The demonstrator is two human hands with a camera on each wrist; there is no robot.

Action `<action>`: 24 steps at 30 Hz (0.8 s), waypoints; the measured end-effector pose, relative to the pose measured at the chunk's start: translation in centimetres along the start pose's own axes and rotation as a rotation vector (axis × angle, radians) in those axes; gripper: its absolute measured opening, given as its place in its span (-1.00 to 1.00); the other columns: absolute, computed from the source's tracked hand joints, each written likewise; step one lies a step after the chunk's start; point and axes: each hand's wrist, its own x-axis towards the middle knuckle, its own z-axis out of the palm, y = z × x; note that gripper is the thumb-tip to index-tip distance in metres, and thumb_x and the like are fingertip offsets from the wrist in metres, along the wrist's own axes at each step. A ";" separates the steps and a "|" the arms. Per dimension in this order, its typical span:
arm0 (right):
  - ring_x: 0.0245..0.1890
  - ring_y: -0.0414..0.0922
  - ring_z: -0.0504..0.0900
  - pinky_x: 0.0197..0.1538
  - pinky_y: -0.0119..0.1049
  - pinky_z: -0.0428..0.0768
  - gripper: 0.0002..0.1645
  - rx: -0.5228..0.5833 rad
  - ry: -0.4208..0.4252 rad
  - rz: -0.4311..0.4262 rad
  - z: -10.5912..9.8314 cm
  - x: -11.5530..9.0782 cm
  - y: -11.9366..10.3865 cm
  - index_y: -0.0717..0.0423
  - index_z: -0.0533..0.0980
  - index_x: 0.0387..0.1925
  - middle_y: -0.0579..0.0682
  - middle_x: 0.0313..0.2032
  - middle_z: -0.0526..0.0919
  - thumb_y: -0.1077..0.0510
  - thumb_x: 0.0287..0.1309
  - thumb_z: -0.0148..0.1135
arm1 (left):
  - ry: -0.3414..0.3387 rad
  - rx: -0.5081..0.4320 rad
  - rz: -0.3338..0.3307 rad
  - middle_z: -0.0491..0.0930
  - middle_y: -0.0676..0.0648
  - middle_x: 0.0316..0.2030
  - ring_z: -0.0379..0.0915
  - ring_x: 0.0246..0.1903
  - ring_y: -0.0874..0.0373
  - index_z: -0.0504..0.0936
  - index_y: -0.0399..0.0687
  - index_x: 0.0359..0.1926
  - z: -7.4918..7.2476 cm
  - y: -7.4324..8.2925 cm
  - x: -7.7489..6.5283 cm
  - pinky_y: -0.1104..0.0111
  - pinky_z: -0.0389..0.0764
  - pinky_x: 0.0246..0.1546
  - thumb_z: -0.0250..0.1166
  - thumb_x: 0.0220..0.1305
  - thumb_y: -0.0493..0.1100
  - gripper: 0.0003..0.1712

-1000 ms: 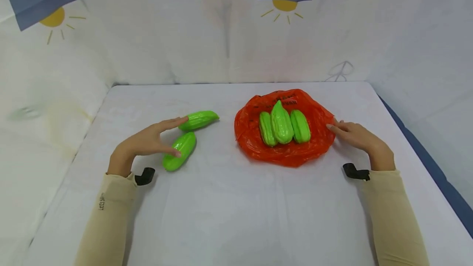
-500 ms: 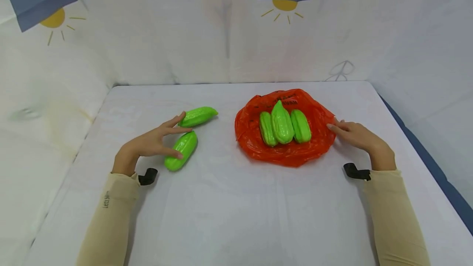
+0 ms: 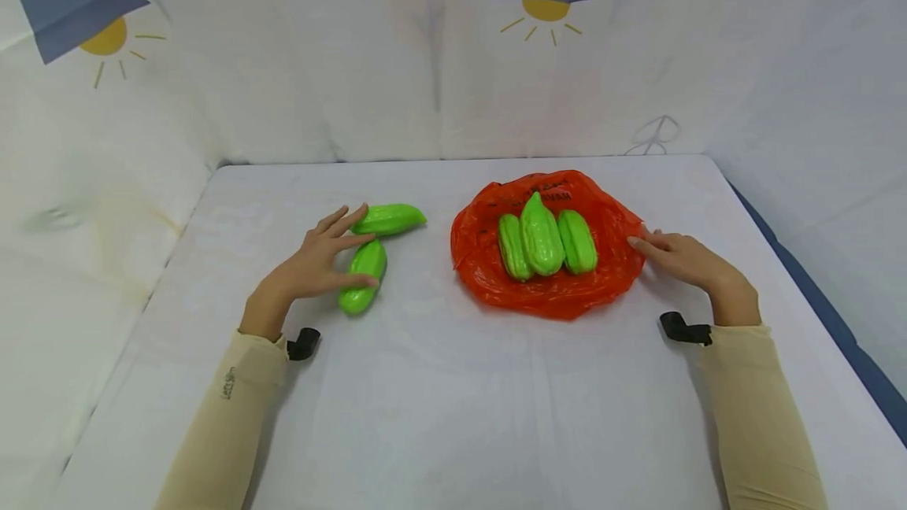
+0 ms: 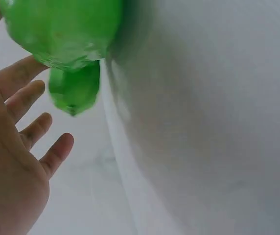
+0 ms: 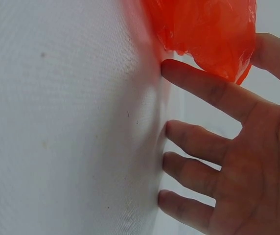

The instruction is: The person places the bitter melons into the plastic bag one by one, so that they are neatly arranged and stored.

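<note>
Left hand (image 3: 309,266): released, fingers spread around the nearer loose green gourd (image 3: 368,260) on the white counter (image 3: 453,408)
Right hand (image 3: 683,260): pinching the edge of a red bag (image 3: 476,250)
Bagged gourds (image 3: 542,238): three, lying side by side

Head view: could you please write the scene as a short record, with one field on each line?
surface: white table
container: red plastic bag, right of centre
with the bag: three green vegetables, side by side within its outline
loose: a nearer green vegetable and a farther green vegetable, both left of the bag
left hand: fingers spread, thumb over the nearer vegetable; contact unclear
right hand: pinches the bag's right edge
</note>
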 end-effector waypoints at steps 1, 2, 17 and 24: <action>0.37 0.49 0.00 0.30 0.46 0.07 0.15 0.002 0.000 -0.001 0.0 0.0 0.0 0.46 0.01 0.43 0.53 0.39 0.04 -0.49 0.34 -0.30 | 0.001 0.018 -0.003 -0.09 -0.05 0.56 -0.33 0.52 -0.21 0.45 -0.14 0.33 -0.1 0.2 0.0 -0.45 -0.13 0.27 0.50 0.00 0.21 -0.07; 0.37 0.49 0.00 0.30 0.46 0.07 0.15 0.004 0.001 -0.002 0.0 0.0 0.0 0.46 0.01 0.43 0.53 0.39 0.04 -0.49 0.34 -0.29 | 0.001 0.032 -0.005 -0.08 -0.04 0.56 -0.31 0.52 -0.21 0.46 -0.14 0.33 -0.3 0.4 -0.1 -0.44 -0.11 0.27 0.50 -0.01 0.22 -0.06; 0.38 0.49 0.00 0.29 0.46 0.08 0.18 0.027 -0.018 0.019 -0.1 -0.1 -0.3 0.45 -0.03 0.44 0.52 0.41 0.01 -0.51 0.31 -0.28 | -0.301 -0.203 -0.081 -0.07 -0.07 0.55 -0.16 0.50 -0.24 0.16 0.06 0.51 -2.0 1.1 -2.0 -0.23 0.09 0.37 0.59 -0.11 0.12 0.19; 0.37 0.49 0.00 0.30 0.45 0.08 0.16 0.016 -0.009 0.013 -0.1 -0.2 -0.3 0.46 -0.02 0.43 0.53 0.40 0.03 -0.50 0.33 -0.29 | -0.304 -0.261 -0.084 -0.13 -0.13 0.55 -0.02 0.45 -0.23 0.13 0.14 0.50 -1.6 0.7 -1.8 -0.17 0.27 0.30 0.60 -0.10 0.04 0.19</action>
